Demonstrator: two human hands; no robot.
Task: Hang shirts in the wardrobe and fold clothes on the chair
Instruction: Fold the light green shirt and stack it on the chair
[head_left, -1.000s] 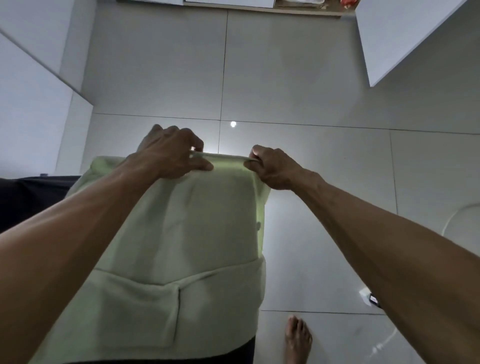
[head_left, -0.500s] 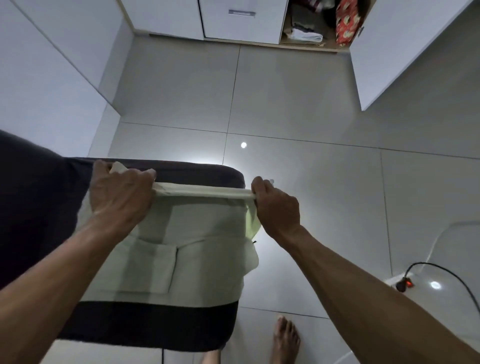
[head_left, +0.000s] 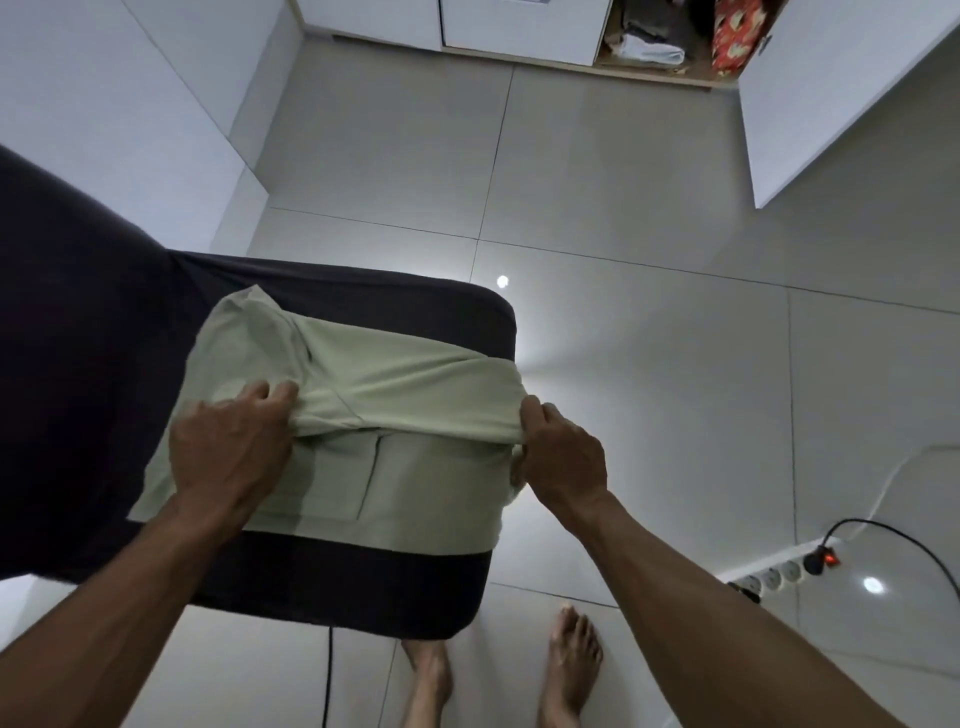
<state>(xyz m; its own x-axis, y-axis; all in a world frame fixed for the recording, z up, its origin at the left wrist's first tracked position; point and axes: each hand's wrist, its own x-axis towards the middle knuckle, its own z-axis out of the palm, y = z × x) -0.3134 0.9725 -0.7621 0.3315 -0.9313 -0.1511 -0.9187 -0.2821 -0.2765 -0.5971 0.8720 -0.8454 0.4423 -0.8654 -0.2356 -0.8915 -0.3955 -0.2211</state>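
A pale green shirt (head_left: 405, 374) with a chest pocket lies on the dark seat of the chair (head_left: 363, 582), partly folded over itself. My left hand (head_left: 228, 447) pinches the folded edge at its left end. At the right end of that same edge my right hand (head_left: 563, 457) grips the cloth. The upper part of the shirt is doubled toward me over the pocket part. The wardrobe (head_left: 660, 47) stands open at the far end of the room, with folded clothes on its bottom shelf.
The chair's dark backrest (head_left: 67, 338) fills the left side. A white wardrobe door (head_left: 831, 88) swings out at the upper right. A power strip (head_left: 779, 571) with a black plug and cable lies on the tiled floor at right. My bare feet (head_left: 571, 670) stand below the chair.
The shirt came down from being held up in the air onto the chair seat. Both hands have drawn its top edge toward me, folding it over the pocket part.
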